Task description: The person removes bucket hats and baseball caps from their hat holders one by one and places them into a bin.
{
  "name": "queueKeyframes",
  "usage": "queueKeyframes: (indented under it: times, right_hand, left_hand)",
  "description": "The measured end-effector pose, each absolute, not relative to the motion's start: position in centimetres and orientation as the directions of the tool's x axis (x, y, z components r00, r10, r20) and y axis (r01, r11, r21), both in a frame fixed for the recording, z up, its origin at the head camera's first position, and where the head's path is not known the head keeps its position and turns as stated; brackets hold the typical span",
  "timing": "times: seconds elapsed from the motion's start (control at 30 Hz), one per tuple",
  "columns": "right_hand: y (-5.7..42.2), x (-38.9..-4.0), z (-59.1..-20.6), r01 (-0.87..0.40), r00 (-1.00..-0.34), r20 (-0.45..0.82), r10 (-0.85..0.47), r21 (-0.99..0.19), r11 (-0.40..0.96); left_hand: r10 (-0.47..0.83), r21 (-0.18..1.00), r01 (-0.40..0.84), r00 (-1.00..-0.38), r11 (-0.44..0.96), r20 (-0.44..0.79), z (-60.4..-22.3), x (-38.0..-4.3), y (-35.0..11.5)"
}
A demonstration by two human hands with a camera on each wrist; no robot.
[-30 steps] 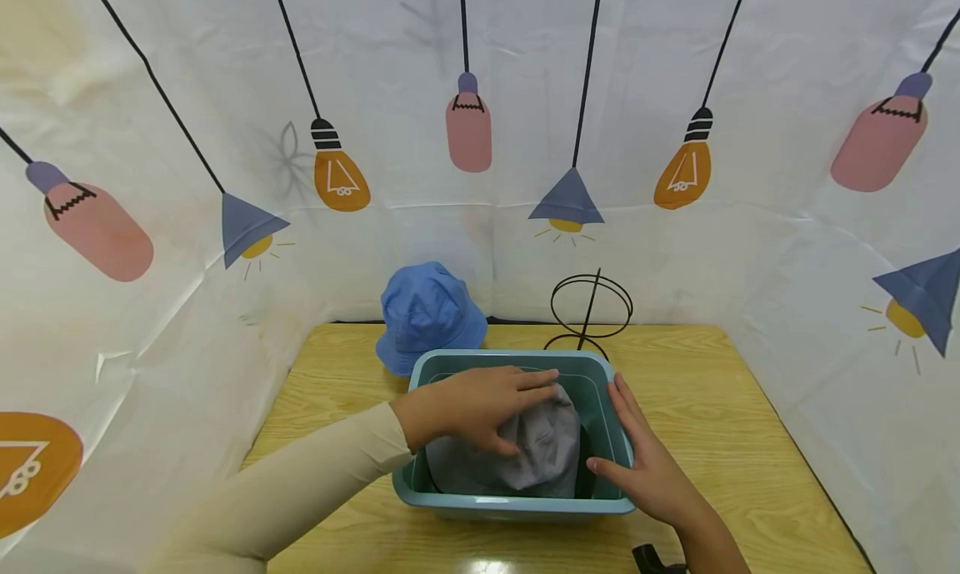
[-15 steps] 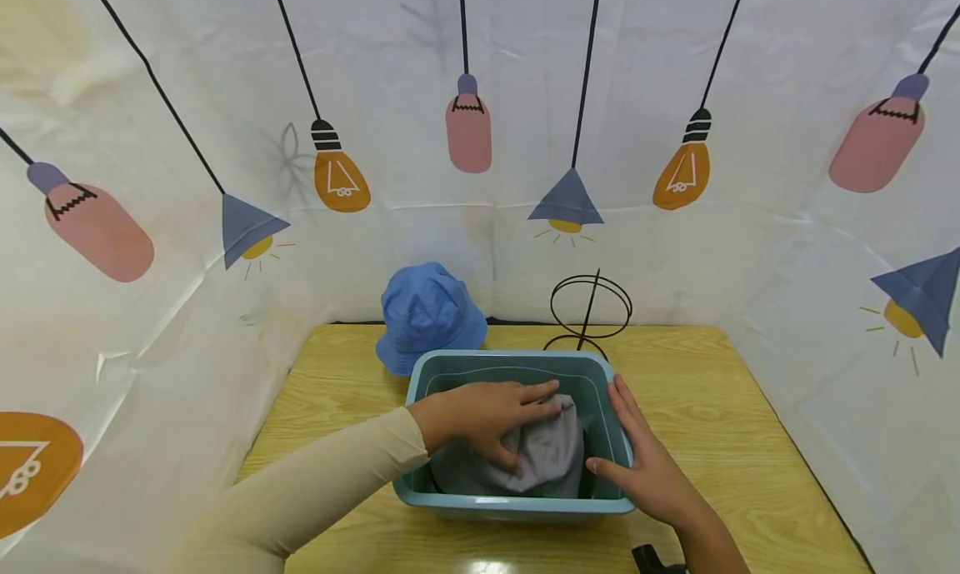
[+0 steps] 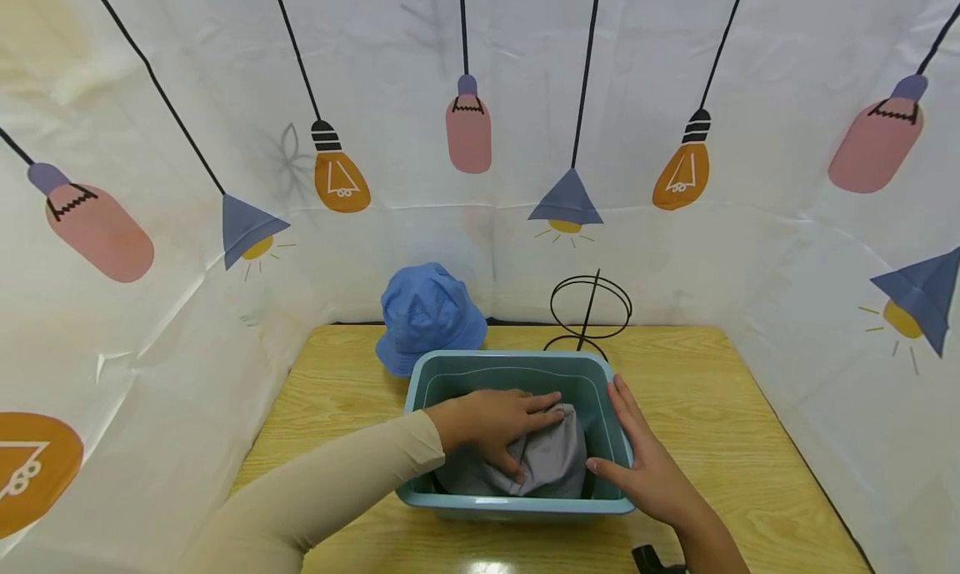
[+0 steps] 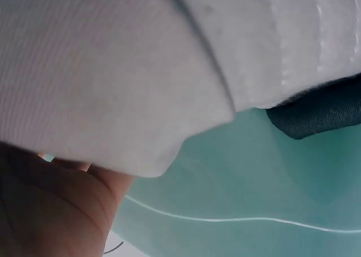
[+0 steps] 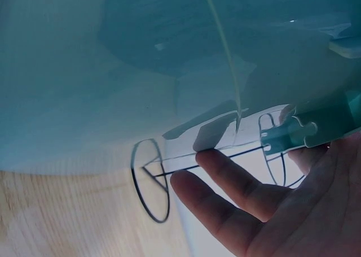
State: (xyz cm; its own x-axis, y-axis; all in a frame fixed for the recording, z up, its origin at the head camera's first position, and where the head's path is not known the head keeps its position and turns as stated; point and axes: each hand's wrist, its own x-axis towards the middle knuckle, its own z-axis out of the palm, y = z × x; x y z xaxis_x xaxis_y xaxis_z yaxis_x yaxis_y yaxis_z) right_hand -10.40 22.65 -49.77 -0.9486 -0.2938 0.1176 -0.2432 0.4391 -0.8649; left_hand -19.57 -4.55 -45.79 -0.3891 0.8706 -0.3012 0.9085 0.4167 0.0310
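A grey stitched-brim hat (image 3: 551,453) lies crumpled inside a blue-green plastic bin (image 3: 517,503). My left hand (image 3: 498,424) rests on the hat's top with its fingers spread and nearly straight. In the left wrist view the grey brim (image 4: 135,76) fills the upper part, with dark cloth (image 4: 316,110) showing beneath it. My right hand (image 3: 637,466) holds the bin's right rim, thumb on the inner side and fingers along the outside. The right wrist view shows fingers (image 5: 214,206) by the bin's outer wall.
Behind the bin, at left, a blue bucket hat (image 3: 427,316) sits on the wooden table (image 3: 697,391). A black wire stand (image 3: 592,307) rises at the back right. A small black object (image 3: 652,559) lies at the front edge. Lamp-printed white sheeting (image 3: 420,249) surrounds the table.
My left hand has moved down and slightly right, deeper into the bin, and the grey hat sinks lower under it. The right hand has stayed on the rim.
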Motion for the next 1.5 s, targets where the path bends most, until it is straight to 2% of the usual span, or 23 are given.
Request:
queueKeyframes:
  times: [0.5,0.93,1.5]
  right_hand:
    - [22.7,-10.4,-49.9,-0.238,-0.95,0.113,-0.292,-0.866,0.441]
    - [22.7,-10.5,-50.1,-0.24,-0.95,0.117,-0.289,-0.867,0.438]
    - [22.7,-10.4,-49.9,-0.238,-0.951,0.116,-0.286,-0.865,0.441]
  left_hand:
    - [0.838,-0.068,0.905,-0.415,0.419,-0.354,-47.1,-19.4,-3.4]
    - [0.786,-0.253,0.889,-0.457,0.382,-0.416,-48.2,-19.3,-3.3]
    - [0.766,-0.284,0.887,-0.458,0.363,-0.451,-48.6,-19.0,-2.8]
